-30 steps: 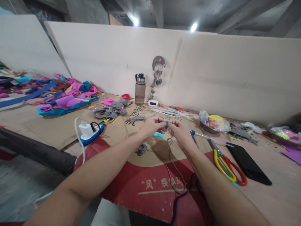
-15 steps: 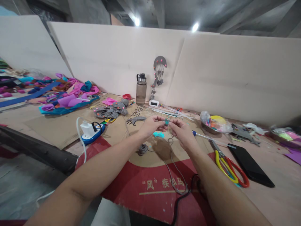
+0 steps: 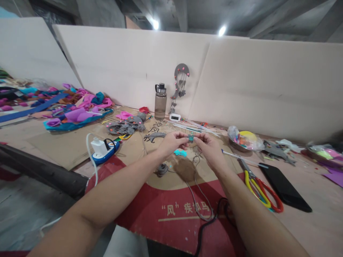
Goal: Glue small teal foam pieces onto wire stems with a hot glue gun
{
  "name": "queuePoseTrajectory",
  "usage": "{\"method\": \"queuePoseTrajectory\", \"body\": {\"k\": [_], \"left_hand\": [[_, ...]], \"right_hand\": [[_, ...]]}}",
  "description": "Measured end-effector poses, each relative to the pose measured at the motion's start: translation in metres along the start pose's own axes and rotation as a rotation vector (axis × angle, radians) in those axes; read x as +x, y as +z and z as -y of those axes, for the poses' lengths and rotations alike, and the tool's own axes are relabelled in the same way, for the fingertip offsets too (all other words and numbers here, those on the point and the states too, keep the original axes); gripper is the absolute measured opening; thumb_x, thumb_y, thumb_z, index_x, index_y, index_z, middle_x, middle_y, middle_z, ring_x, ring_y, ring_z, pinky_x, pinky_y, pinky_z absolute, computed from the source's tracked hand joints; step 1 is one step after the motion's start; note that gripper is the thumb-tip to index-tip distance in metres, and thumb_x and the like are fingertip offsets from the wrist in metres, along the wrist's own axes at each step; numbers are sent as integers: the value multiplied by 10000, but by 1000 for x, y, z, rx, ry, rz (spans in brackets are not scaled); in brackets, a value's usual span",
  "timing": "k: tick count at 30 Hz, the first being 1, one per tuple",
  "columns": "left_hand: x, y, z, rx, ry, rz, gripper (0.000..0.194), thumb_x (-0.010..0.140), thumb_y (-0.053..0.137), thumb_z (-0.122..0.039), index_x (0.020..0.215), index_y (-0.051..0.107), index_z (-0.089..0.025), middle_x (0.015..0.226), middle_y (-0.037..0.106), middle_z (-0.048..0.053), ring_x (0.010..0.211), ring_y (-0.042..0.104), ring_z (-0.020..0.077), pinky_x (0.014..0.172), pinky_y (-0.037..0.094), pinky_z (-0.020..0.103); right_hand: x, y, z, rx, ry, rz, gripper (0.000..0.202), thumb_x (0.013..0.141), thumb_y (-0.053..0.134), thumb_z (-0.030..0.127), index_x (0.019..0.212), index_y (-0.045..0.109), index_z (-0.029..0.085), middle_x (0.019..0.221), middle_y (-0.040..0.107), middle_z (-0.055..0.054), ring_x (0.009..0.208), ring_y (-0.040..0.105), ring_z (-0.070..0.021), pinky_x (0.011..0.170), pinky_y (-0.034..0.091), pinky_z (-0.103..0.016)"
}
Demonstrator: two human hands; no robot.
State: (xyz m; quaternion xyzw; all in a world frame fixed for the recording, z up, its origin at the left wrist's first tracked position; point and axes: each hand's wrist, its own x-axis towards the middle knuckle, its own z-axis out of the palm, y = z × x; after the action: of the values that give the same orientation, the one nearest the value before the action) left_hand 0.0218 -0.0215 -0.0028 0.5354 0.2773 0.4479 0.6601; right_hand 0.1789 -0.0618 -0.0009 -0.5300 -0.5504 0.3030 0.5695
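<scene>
Between the fingertips of both hands is a small teal-green felt piece [image 3: 190, 137], held up over the cardboard. My left hand [image 3: 175, 140] pinches its left side, and my right hand [image 3: 207, 144] pinches its right side. Its exact shape is partly hidden by the fingers. Just below lies a turquoise felt cutout [image 3: 180, 153] with a wavy edge. Grey cord [image 3: 196, 182] hangs or trails below my right hand across the cardboard, and a small bundle of grey cord [image 3: 162, 170] rests under my left forearm.
Red-and-tan cardboard [image 3: 171, 200] covers the work spot. To the right lie scissors [image 3: 259, 185], a black phone [image 3: 285, 187] and a bowl of craft bits [image 3: 242, 146]. A blue power strip [image 3: 105, 152], grey felt pieces [image 3: 125, 125] and a bottle [image 3: 160, 103] stand left and behind.
My right hand has shifted slightly to the right and the small teal piece shows a little more between the fingertips. Otherwise the scene looks the same.
</scene>
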Motion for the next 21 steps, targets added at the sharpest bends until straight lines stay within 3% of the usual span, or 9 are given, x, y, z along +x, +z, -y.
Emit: {"method": "queuePoseTrajectory", "body": {"k": [12,21], "left_hand": [[-5,3,-8,144,57,0,90,755,668,-138,831,629,-112,603,583,-30,502,523,65,511,442,209],[-5,3,-10,203,67,63,68,751,652,-159,803,628,-121,564,567,-41,477,493,60,499,410,201]], "right_hand": [[-5,4,9,-136,-65,-53,259,706,637,433,744,599,179,595,467,42,554,351,-106,531,282,-263],[-9,7,14,-165,-91,-79,215,684,594,403,708,576,190,562,421,54,546,347,-107,527,274,-262]]}}
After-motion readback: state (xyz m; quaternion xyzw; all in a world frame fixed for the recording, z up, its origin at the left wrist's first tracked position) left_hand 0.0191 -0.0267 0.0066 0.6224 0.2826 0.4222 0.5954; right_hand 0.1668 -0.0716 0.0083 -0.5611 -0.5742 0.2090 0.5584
